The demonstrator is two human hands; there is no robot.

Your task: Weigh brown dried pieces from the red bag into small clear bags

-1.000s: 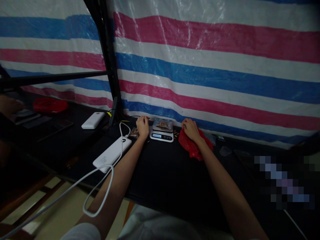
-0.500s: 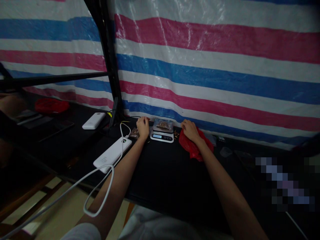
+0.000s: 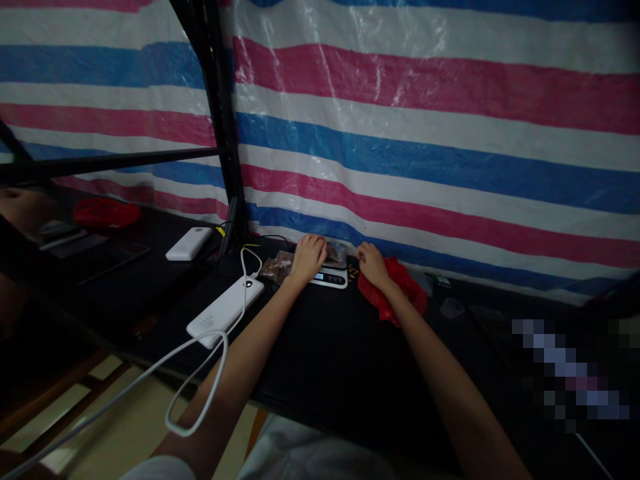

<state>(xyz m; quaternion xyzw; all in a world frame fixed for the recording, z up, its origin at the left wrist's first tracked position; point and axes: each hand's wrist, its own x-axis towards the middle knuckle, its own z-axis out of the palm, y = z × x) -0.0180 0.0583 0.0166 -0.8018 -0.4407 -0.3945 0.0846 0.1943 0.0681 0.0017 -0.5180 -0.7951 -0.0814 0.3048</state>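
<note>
A small white digital scale (image 3: 331,279) with a lit display stands near the striped sheet. On its platform lies a small clear plastic bag (image 3: 337,253) with brown pieces inside. My left hand (image 3: 309,257) is over the scale's left side, its curled fingers at the bag's left part; whatever they hold is hidden. To the right, my right hand (image 3: 373,265) is closed at the edge of a crumpled red plastic bag (image 3: 400,290); its fingertips are too small to read. Loose brown pieces (image 3: 353,272) lie between scale and red bag. More filled clear bags (image 3: 275,267) rest left of the scale.
A white power bank (image 3: 225,310) with a looping white cable (image 3: 223,373) lies left of my forearm. Behind it are another white device (image 3: 189,244) and a black metal post (image 3: 227,133). At far left, another person's hand (image 3: 25,208) is near a red bag (image 3: 107,213).
My left hand has moved right, from beside the scale onto its left side, uncovering the clear bags there. My right hand has shifted slightly left and down, towards the loose pieces.
</note>
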